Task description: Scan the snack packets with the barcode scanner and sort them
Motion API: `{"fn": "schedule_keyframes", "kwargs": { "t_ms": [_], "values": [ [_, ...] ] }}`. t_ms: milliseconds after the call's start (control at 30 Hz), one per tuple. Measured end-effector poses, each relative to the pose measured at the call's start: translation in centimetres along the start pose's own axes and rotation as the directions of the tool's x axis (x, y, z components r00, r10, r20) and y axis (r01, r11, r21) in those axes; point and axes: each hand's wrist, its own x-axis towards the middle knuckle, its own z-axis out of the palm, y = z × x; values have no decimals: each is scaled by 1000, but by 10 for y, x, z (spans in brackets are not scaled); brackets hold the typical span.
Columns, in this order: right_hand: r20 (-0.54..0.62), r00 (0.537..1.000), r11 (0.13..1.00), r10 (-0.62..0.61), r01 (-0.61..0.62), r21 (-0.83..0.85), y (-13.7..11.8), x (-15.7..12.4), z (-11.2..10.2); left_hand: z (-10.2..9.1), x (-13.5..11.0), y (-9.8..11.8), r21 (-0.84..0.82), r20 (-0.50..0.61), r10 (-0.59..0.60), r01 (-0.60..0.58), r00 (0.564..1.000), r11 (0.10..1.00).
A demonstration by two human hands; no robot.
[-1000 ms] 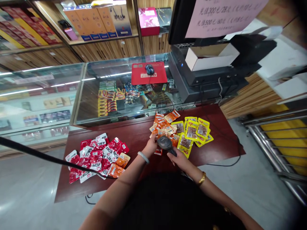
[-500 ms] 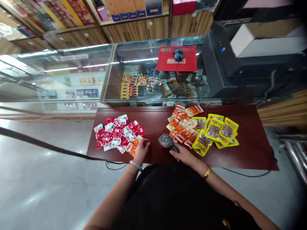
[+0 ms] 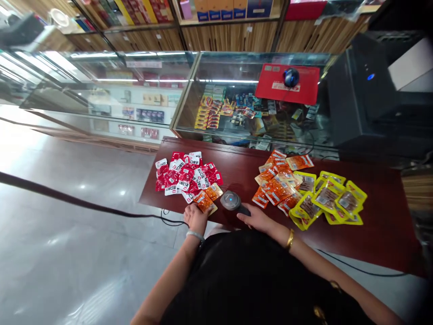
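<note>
Scanner in right hand, left hand beside 2 orange packets.

Head view: from above, forward-down over table.

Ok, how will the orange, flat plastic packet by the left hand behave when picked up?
The orange plastic packet is probably light, being small beside the left hand. Its shiny film may make it slippery. Given its flat shape, rolling seems unlikely.
</note>
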Motion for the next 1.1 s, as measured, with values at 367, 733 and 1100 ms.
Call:
{"fn": "schedule_keyframes", "kwargs": {
  "t_ms": [367,733,1100],
  "values": [
    [-62,997,999,-42,43,17,1,-22,-18,3,8,34,-801,188,171,51,967,597],
    [-237,968,996,-78,84,15,7,-52,-47,22,0,139,-880,156,397,-55,904,471],
    [-314,949,989,-27,70,126,35,-71,-57,41,-28,233,-913,381,696,125,609,389]
  ]
}}
